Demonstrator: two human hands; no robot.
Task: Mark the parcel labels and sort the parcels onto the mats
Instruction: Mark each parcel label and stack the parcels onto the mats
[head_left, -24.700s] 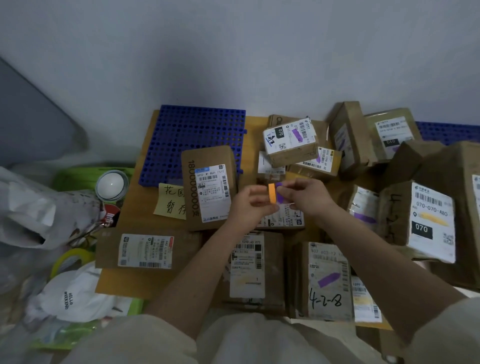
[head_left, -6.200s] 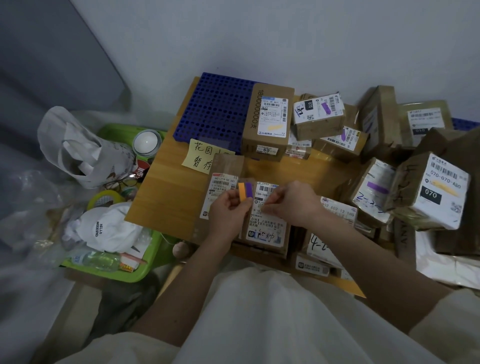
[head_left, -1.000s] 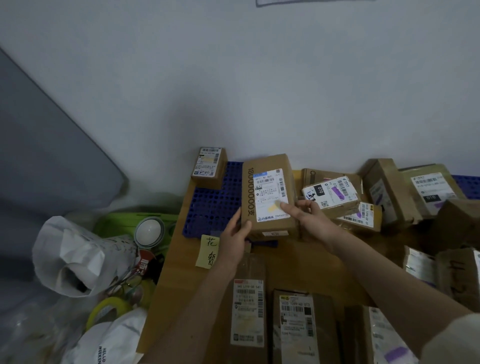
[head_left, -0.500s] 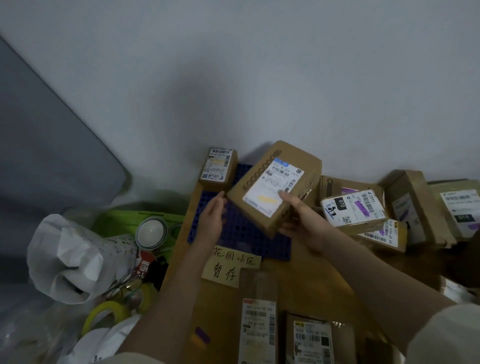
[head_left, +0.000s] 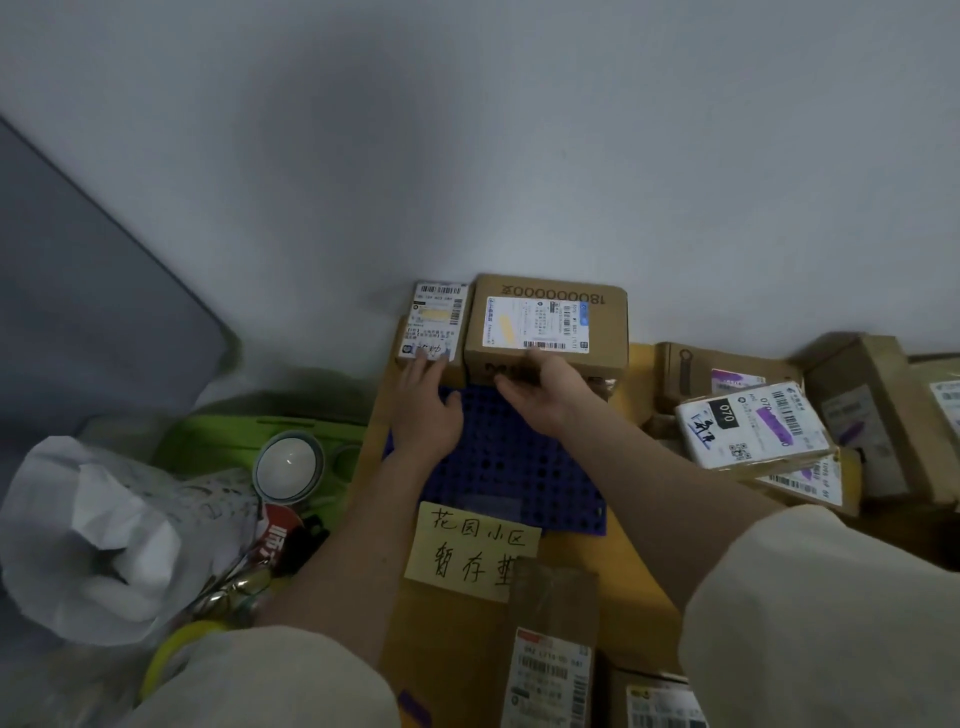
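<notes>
The wooden table (head_left: 631, 561) is standing against the pale wall, and the blue perforated mat (head_left: 519, 467) is lying on its far left part. At the mat's far edge, by the wall, the large brown parcel (head_left: 548, 325) is sitting label up, a yellow mark showing on its label. Just left of it, touching, the small parcel (head_left: 434, 325) is sitting too. The right hand (head_left: 545, 397) is lying with fingers straight against the large parcel's near face, gripping nothing. The left hand (head_left: 426, 410) is resting open over the mat, fingertips touching the small parcel's near edge. A yellow handwritten note (head_left: 467, 551) is lying near the mat.
</notes>
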